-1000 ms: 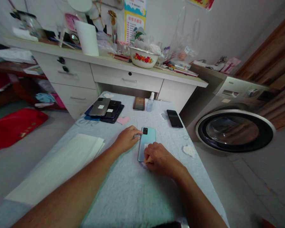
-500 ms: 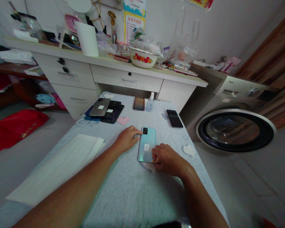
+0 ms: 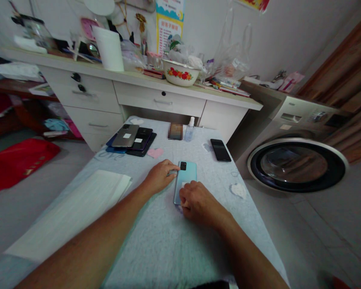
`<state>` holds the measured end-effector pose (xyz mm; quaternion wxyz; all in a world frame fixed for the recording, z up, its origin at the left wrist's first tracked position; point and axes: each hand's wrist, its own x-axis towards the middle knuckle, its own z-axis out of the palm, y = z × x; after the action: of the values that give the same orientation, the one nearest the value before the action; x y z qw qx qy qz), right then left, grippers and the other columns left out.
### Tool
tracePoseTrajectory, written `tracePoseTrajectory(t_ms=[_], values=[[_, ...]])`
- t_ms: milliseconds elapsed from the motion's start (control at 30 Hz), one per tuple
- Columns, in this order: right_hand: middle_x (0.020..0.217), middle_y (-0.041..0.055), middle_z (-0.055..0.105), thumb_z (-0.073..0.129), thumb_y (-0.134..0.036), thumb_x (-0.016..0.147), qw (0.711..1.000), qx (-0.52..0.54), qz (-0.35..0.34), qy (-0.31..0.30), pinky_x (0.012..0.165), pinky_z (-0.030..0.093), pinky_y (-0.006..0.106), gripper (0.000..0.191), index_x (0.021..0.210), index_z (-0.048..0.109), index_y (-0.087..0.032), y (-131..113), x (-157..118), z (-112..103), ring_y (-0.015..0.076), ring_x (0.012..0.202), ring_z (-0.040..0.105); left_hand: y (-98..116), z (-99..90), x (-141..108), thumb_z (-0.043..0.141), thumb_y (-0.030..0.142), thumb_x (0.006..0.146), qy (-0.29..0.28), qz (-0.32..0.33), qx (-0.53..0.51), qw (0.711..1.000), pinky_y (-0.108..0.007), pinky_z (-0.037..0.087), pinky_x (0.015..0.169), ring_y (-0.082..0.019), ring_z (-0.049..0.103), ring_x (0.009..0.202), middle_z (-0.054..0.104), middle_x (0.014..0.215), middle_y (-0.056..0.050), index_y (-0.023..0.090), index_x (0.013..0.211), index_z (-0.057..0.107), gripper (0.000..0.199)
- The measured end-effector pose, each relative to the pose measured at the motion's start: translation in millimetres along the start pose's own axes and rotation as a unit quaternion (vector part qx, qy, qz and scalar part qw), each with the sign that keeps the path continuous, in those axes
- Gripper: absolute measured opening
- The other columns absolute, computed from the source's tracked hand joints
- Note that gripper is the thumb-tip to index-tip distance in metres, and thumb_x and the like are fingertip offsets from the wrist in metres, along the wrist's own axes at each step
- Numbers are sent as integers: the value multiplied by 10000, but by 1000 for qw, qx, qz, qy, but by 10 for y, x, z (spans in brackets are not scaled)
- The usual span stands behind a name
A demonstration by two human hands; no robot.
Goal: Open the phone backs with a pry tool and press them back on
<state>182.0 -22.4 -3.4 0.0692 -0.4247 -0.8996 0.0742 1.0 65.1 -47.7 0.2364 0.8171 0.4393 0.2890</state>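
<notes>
Two hands (image 3: 160, 177) (image 3: 197, 200), perhaps six phones (image 3: 189, 172), one bottle (image 3: 189, 131), one bowl (image 3: 180, 76)

I saw two bare arms reaching out in front of the person. The left arm (image 3: 87, 235) slanted inward, and its left hand (image 3: 160, 176) was low, back up, with the pointing finger stuck out to the right and the thumb under it. The right arm (image 3: 246, 245) slanted in too. Its right hand (image 3: 198, 200) was closer to the body, knuckles up, fingers curled under. The hands were apart.
</notes>
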Motion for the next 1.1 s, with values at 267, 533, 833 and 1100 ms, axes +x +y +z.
tracePoseTrajectory(t_ms=[267,533,833,1100], values=[[801,55,594,573,-171,772,1000,-10,-12,24,723,345,309,27,798,577,-165,-97,101,115,182,766,469,9,1,-2,584,128,790,-1,1,-4,1000,-303,497,788,-187,611,865,610,944,-39,206,1057,711,305],[821,55,608,581,-177,786,1000,-12,-2,12,710,334,308,36,820,589,-167,-79,78,66,186,784,487,38,-18,-8,621,181,803,-1,-4,-3,1000,-300,494,785,-190,608,866,607,934,-42,196,1052,713,266],[816,44,603,587,-191,798,999,-28,32,-23,658,279,294,25,805,585,-168,17,-65,-84,162,732,467,43,-20,-1,667,234,779,2,-16,-3,1000,-295,484,746,-181,599,810,612,938,-36,203,1032,720,260],[800,49,617,588,-174,784,996,-36,59,-49,649,274,286,10,787,597,-170,75,-161,-148,167,737,487,29,-16,-1,658,239,785,-2,-8,-10,1000,-299,475,731,-180,592,786,611,923,-41,190,1043,717,269]])
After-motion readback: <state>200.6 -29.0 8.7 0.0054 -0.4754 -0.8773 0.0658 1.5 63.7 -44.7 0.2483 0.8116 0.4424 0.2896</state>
